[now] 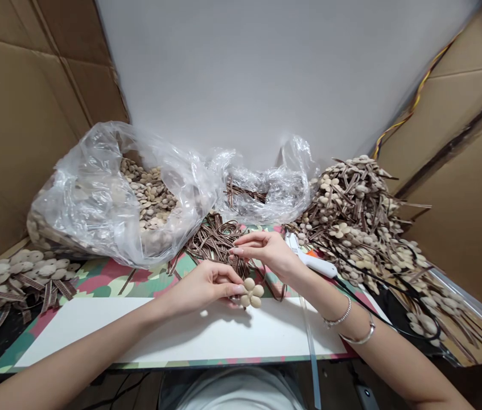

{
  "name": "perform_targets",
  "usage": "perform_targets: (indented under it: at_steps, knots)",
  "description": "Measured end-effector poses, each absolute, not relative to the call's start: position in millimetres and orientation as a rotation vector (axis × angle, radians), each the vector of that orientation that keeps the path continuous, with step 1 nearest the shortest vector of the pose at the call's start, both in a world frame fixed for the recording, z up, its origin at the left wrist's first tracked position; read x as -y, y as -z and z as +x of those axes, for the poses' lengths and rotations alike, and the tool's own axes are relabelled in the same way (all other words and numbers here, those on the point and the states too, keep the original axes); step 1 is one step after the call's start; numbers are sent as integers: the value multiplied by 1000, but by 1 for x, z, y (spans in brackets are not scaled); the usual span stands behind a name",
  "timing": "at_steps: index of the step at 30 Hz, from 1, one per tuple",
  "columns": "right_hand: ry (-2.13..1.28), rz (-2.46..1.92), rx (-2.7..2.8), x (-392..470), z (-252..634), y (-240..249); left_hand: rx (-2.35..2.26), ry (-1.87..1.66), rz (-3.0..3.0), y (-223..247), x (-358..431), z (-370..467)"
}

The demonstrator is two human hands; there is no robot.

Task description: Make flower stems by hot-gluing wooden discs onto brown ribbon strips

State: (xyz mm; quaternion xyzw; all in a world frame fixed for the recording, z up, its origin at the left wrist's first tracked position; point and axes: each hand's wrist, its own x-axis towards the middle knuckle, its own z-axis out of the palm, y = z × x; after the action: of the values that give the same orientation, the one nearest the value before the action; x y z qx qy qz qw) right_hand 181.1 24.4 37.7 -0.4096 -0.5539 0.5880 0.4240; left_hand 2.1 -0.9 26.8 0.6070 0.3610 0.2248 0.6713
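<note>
A beige padded fabric flower with rounded petals is pinched between the thumb and fingers of my left hand, just above the white board. My right hand hovers over the front of a tangled pile of brown stitched ribbons, its thumb and fingertips drawn together. Whether a ribbon end sits between those fingertips cannot be made out against the pile. A white glue gun lies just right of my right hand, partly behind the wrist.
An open clear plastic bag of beige flowers stands at the back left, with a smaller bag beside it. Flowers with ribbon tails are heaped right and left. A black cable crosses the right side. Cardboard walls flank the table.
</note>
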Motion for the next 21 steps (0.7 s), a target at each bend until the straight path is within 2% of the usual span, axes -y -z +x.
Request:
perform_targets:
  at_steps: [9,21]
  knots:
    - [-1365,-1086,1502,-20,177,-37,-973,-601,1435,-34,-1,-2]
    - [-1406,-1035,1491,-19,177,-39,-1000,-606,1468,-39,2,-2]
